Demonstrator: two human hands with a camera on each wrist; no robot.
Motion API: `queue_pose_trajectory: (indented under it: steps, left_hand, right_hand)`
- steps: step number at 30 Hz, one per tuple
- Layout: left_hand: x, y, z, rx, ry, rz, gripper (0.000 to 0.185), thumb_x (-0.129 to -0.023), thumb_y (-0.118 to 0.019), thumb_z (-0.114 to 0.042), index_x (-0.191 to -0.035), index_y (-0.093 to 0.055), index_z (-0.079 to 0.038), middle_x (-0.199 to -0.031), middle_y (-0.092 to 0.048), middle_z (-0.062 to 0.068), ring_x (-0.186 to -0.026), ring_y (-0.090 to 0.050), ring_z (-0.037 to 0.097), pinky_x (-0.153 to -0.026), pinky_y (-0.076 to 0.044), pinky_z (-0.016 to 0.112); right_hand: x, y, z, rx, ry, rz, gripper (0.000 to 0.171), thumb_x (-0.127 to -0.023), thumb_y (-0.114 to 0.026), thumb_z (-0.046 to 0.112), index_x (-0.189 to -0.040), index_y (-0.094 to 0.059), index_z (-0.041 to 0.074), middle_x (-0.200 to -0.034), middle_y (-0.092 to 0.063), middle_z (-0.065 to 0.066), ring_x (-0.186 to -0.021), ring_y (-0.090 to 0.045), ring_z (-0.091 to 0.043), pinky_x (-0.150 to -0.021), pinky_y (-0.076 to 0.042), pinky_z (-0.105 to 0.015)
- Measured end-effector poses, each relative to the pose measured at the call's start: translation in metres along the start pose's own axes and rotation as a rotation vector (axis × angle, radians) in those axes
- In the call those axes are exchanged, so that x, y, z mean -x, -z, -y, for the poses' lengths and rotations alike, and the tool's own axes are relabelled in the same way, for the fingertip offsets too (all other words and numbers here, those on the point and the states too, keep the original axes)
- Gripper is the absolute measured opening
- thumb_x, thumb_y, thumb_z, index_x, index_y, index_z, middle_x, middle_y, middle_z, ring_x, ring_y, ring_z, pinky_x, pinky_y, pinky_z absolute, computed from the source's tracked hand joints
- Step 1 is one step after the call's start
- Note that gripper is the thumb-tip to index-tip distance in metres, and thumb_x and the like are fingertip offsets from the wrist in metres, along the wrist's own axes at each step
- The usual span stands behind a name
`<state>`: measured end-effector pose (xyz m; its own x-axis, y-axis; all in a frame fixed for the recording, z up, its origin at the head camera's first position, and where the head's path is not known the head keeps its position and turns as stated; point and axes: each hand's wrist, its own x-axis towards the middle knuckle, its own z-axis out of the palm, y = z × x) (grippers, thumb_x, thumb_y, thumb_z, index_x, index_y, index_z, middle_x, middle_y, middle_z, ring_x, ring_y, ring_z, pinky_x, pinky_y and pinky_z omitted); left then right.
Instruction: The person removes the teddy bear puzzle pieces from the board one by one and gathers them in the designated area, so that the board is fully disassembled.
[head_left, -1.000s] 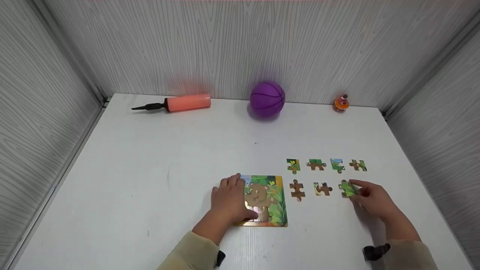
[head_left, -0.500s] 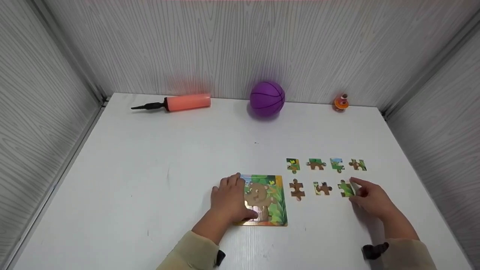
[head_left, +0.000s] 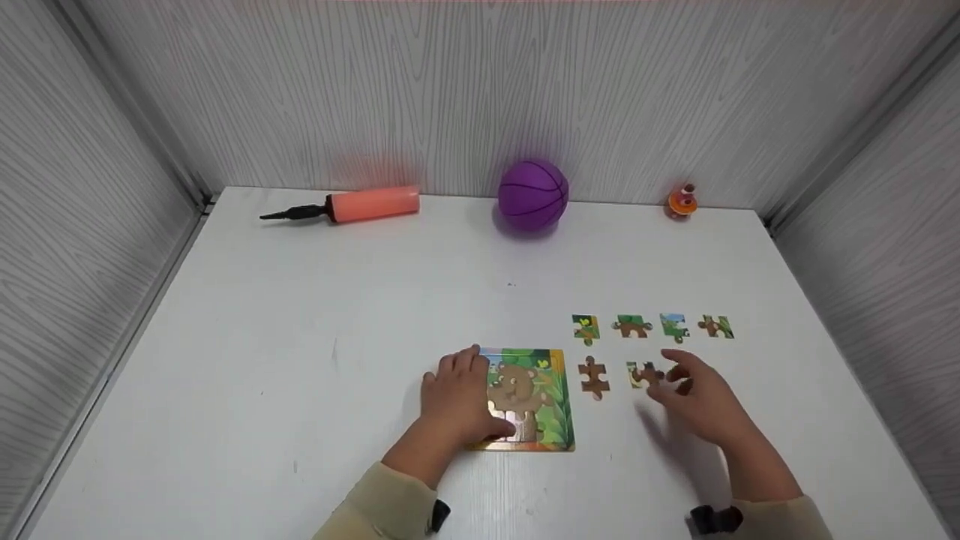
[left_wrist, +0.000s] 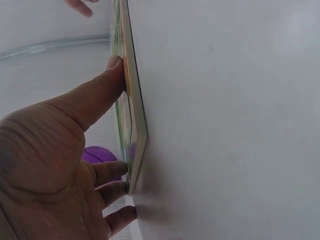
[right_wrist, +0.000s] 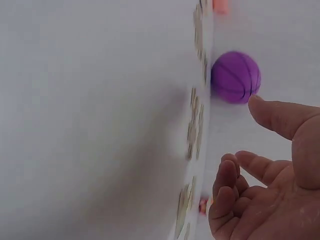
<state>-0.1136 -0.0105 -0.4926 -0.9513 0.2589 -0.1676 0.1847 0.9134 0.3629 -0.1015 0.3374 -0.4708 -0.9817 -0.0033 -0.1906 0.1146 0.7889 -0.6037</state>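
My left hand [head_left: 459, 397] rests over the left side of a square bear jigsaw puzzle [head_left: 551, 405]. In the left wrist view, its thumb [left_wrist: 100, 92] touches the puzzle's face near the edge, and some fingertips touch its far end. My right hand [head_left: 701, 397] hovers above the table, thumb and index finger apart, holding nothing. Its thumb tip is near a loose brown-and-yellow jigsaw piece [head_left: 641, 374]; contact cannot be told. A green jigsaw piece [right_wrist: 184, 207] lies on the table in the right wrist view, hidden by the hand in the head view.
Left of that piece lies a brown jigsaw piece [head_left: 594, 377]. A row of loose pieces behind includes a green-and-brown one [head_left: 632, 326]. Along the back wall are an orange hand pump [head_left: 375, 204], a purple ball [head_left: 533, 196] and a small orange toy [head_left: 682, 201].
My right hand has left the green jigsaw piece at the right end of the front row and moved left toward the brown-and-yellow piece. The left hand has stayed on the puzzle.
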Motion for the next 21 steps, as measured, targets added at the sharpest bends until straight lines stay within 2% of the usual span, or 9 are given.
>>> queue_pose_trajectory:
  steps: [6, 10, 13, 16, 21]
  left_hand:
    - [0.001, 0.001, -0.001, -0.003, -0.005, -0.007, 0.109, -0.06, -0.078, -0.066, -0.143, -0.038, -0.009, -0.151, -0.031, 0.009, -0.134, -0.029, 0.033, -0.094, -0.034, 0.054]
    - [0.001, 0.003, 0.0, -0.014, -0.003, -0.002, 0.109, -0.06, -0.077, -0.067, -0.144, -0.038, -0.009, -0.151, -0.031, 0.009, -0.135, -0.029, 0.032, -0.095, -0.034, 0.054]
    - [0.0, 0.003, 0.001, -0.02, 0.003, -0.002, 0.11, -0.06, -0.077, -0.068, -0.144, -0.037, -0.01, -0.152, -0.03, 0.008, -0.135, -0.028, 0.032, -0.096, -0.034, 0.054]
    - [0.0, 0.001, 0.001, -0.02, 0.003, -0.001, 0.11, -0.06, -0.077, -0.069, -0.144, -0.038, -0.01, -0.152, -0.03, 0.008, -0.136, -0.028, 0.032, -0.097, -0.034, 0.054]
    - [0.001, 0.0, 0.001, -0.019, -0.003, 0.0, 0.11, -0.06, -0.077, -0.069, -0.144, -0.038, -0.009, -0.152, -0.031, 0.009, -0.136, -0.029, 0.032, -0.097, -0.034, 0.055]
  right_hand:
    - [0.012, -0.043, 0.052, -0.05, 0.051, 0.094, 0.066, -0.078, -0.08, 0.024, -0.137, -0.051, 0.02, -0.103, -0.057, -0.005, -0.083, -0.052, -0.019, -0.067, -0.045, -0.033]
    - [0.015, -0.069, 0.077, -0.096, 0.113, 0.187, 0.067, -0.074, -0.082, 0.024, -0.135, -0.054, 0.02, -0.098, -0.058, -0.002, -0.081, -0.053, -0.018, -0.066, -0.046, -0.033]
    - [0.014, -0.085, 0.093, -0.075, 0.192, 0.246, 0.066, -0.074, -0.082, 0.029, -0.133, -0.056, 0.016, -0.095, -0.059, -0.001, -0.081, -0.053, -0.018, -0.066, -0.046, -0.032]
    - [0.013, -0.096, 0.104, -0.016, 0.235, 0.269, 0.063, -0.074, -0.082, 0.031, -0.13, -0.059, 0.014, -0.093, -0.058, 0.001, -0.081, -0.052, -0.017, -0.068, -0.045, -0.032]
    - [0.012, -0.107, 0.114, 0.084, 0.209, 0.27, 0.054, -0.072, -0.083, 0.023, -0.122, -0.065, 0.012, -0.095, -0.056, 0.004, -0.084, -0.05, -0.014, -0.071, -0.044, -0.033]
